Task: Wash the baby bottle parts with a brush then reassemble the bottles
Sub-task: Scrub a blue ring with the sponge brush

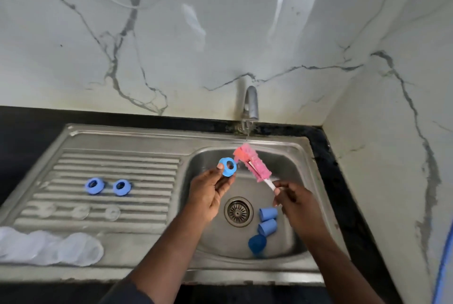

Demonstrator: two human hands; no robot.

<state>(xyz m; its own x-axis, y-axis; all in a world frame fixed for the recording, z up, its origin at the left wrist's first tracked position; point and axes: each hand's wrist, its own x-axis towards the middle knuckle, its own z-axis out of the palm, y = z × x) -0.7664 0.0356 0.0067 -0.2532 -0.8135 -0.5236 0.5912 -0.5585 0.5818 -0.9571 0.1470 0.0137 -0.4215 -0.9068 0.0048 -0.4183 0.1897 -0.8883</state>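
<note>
Two hands [208, 193] [297, 203], ring [223, 169] pinched (left), brush [255, 166] gripped

The brushed-steel sink [127, 135] with its ribbed drainboard [117, 171] is gleaming softly, the grey-veined white marble-look wall [220, 34] is shining glossy, the pink sponge bottle brush [256, 166] is looking rough and porous, and the round blue plastic ring [226, 172] is looking smooth and matt.

A blue ring [227, 167] is pinched in the left hand [208, 193] over the basin [210, 242], touching the tilted pink brush [252, 165] that the right hand [294, 200] grips. Two more rings [94, 185] sit mid-drainboard [117, 137] with three clear teats [81, 212] in front of them, and clear bottles [49, 247] lie at its front-left corner. Three blue caps [267, 226] lie in the basin's front right.
</note>
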